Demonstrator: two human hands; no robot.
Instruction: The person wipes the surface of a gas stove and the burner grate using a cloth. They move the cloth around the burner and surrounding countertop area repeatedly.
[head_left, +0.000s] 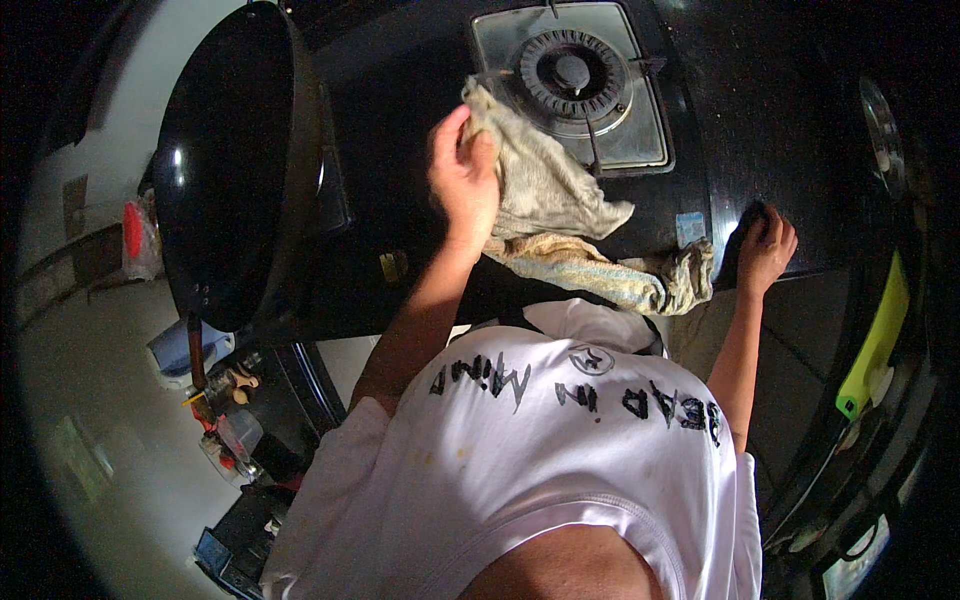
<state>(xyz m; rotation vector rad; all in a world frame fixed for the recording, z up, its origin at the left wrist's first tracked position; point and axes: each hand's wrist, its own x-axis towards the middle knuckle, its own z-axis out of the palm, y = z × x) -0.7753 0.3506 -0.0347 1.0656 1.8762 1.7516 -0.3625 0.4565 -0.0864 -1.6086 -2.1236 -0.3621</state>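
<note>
A crumpled, stained cloth (544, 172) lies at the near left corner of a gas burner (572, 75), with my left hand (466, 172) at its left edge, thumb and fingers around its upper left part. Closer to my body, a second dirty striped cloth (585, 266) stretches along the front edge of the black stove top (390, 150). My right hand (765, 244) rests on the dark surface at the front edge, right of the cloths. Its fingers are curled and partly in shadow, so whether anything is under them is unclear.
A large black wok (225, 165) stands at the left, its wooden handle (196, 349) towards me. A blue sticker (690, 227) is on the stove's front right. A green-yellow item (877, 337) is at the far right. Small containers (238, 431) stand at the lower left.
</note>
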